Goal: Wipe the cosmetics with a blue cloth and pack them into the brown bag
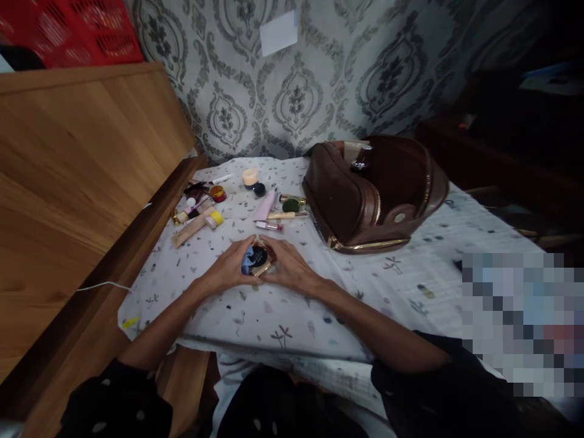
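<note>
Showing above a wooden panel (86,134) at the far left is a red plastic basket (77,30). To its right, on a cloth (228,313) printed with small motifs, lie a beige tube (189,232) with a yellow-banded piece at its upper end and, beyond it, a small red jar (218,196) with a golden lid. Nearer the person, the left hand (230,263) curves its fingers inward, apparently gripping the left side of a black round compact (260,257), with a crumpled blue piece (247,260), cloth or plastic, tucked between. The compact sits in the ring made by both hands, in front of the makeup. Past it on the cloth are a cream-topped jar (250,177), a small black jar (260,190) just beside that, and a lilac tube (266,205). The right hand (292,266) mirrors the left, its fingers bent around the compact's other side; exact fingertip contact is hard to tell. Farther right, a brown leather bag (342,194) stands open with a bottle (360,165) inside. The step in hand looks like two-handed handling of the compact; the next move seems to call for one hand keeping it steady before the other lets go.
</note>
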The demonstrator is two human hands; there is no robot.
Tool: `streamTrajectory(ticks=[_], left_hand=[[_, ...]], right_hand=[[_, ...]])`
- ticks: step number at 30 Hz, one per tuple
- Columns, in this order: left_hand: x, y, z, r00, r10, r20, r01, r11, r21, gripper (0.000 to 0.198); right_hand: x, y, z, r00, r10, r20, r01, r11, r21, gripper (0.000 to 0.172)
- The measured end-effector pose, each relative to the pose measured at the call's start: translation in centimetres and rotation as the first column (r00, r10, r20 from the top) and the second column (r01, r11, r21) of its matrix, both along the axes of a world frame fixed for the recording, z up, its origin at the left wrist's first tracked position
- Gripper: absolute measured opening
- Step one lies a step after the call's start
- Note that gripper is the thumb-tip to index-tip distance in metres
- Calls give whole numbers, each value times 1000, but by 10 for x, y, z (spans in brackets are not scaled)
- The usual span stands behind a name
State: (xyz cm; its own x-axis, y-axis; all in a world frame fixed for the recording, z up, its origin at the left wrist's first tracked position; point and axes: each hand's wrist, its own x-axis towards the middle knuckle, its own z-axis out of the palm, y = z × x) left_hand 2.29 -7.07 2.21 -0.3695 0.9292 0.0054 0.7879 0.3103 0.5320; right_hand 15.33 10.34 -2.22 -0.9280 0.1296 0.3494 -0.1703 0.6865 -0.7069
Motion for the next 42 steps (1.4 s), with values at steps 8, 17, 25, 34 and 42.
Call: streamTrajectory(ticks=[8, 17, 25, 34, 42], left_hand=[[10, 20, -2, 987, 84, -136, -39, 952, 304, 110], [-5, 52, 8, 943, 36, 331, -192, 870, 454, 48], [-5, 71, -9, 896, 198, 397, -396, 762, 513, 20], [-5, 56, -13, 975, 36, 218, -146, 846, 513, 42], [-11, 58, -17, 986, 19, 167, -104, 850, 517, 30]], right_hand=[[0, 10, 9, 993, 40, -115, -108, 723, -683, 70], [-5, 36, 4, 992, -113, -60, -16, 358, -933, 49], [-4, 35, 5, 995, -79, -60, -12, 504, -864, 45], [-7, 39, 2, 993, -97, -61, -26, 328, -944, 47], [-8, 42, 8, 977, -194, -86, -24, 304, -953, 48]])
